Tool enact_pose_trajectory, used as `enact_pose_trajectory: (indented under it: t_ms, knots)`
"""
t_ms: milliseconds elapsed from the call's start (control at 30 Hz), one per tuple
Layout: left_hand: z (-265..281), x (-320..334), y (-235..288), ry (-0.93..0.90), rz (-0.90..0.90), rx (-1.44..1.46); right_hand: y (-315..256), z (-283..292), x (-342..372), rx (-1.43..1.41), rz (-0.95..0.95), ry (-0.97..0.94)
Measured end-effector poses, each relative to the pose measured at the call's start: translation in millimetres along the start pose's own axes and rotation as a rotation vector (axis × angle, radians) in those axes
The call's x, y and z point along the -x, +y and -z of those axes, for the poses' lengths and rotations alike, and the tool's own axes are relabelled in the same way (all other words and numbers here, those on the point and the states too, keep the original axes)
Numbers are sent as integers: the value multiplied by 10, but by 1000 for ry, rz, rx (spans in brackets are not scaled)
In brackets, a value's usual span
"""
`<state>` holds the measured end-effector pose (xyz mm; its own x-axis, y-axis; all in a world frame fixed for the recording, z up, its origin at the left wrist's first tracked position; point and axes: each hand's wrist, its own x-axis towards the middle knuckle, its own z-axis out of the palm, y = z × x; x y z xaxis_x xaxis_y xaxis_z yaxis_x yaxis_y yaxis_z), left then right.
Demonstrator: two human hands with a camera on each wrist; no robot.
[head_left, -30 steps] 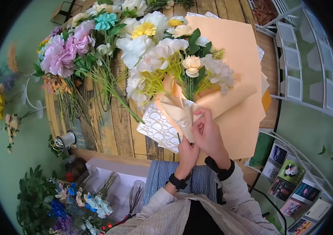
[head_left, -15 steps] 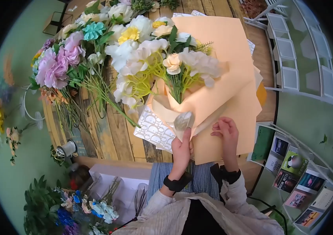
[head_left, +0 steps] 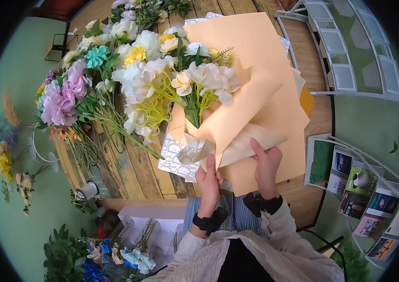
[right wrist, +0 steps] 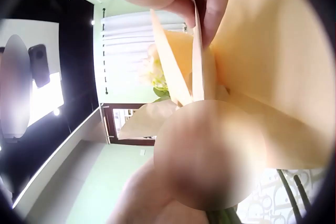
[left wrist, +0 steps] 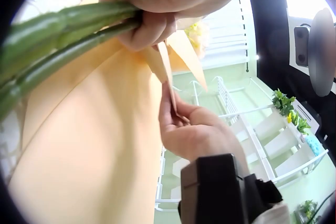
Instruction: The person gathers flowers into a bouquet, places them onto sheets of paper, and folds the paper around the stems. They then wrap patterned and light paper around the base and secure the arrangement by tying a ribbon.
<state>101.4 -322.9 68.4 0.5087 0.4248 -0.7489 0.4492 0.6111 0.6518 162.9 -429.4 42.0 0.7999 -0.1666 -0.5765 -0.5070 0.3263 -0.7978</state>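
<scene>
A bouquet [head_left: 183,83] of white flowers and a pale peach rose lies in folded peach wrapping paper [head_left: 241,115]. My left hand [head_left: 209,182] grips the gathered base of the paper and the stems, thumb on top. In the left wrist view, thick green stems [left wrist: 68,22] come out of that fist. My right hand [head_left: 267,169] is at the right side of the wrap. It pinches a folded edge of the paper between thumb and fingers, as the right wrist view shows this paper edge [right wrist: 197,56] between the digits.
More peach sheets [head_left: 281,136] and white patterned paper [head_left: 173,155] lie underneath on the wooden table [head_left: 133,171]. Loose artificial flowers [head_left: 75,89] crowd the left side. A ribbon spool [head_left: 86,190] stands at the front left edge. White shelving [head_left: 345,77] and a magazine rack [head_left: 364,197] stand right.
The right hand came off the wrap's base, moved right, and now pinches the paper's folded edge. The left hand keeps gripping the base. A right-hand paper flap now lies folded inward.
</scene>
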Motion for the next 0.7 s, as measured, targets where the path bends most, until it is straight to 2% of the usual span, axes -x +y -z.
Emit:
enact_pose_trajectory:
  t_ms: [33,100,200,333,400,433,533,567,600,633,700]
  knots:
    - [-16,-3,-6,2,1,1,-32,4,48,1,-1,-1]
    - [-43,0,-18,-3,-6,17,-123,-31,152,69,133,75]
    - [-58,-13,-79,10,-45,-17,-243,-112,224,23,39,53]
    - [-93,-5,-101,40,-65,-41,-71,-123,255,8,97,-78]
    - [-100,-8,-124,24,-113,-89,-47,-132,338,29,-130,-225]
    - [-97,-27,-146,31,-117,-81,-16,-119,375,35,-131,-235]
    - [-86,-72,-262,51,-189,-160,20,-131,454,673,261,-237]
    - [-109,-83,-292,68,-252,-166,9,-178,461,679,266,-249]
    - [-123,-89,-306,85,-315,-172,5,-224,466,809,380,-206]
    - [-127,-90,-309,93,-319,-161,-9,-256,466,936,497,-160]
    - [-137,-76,-285,81,-275,-145,-102,-289,485,971,523,-164]
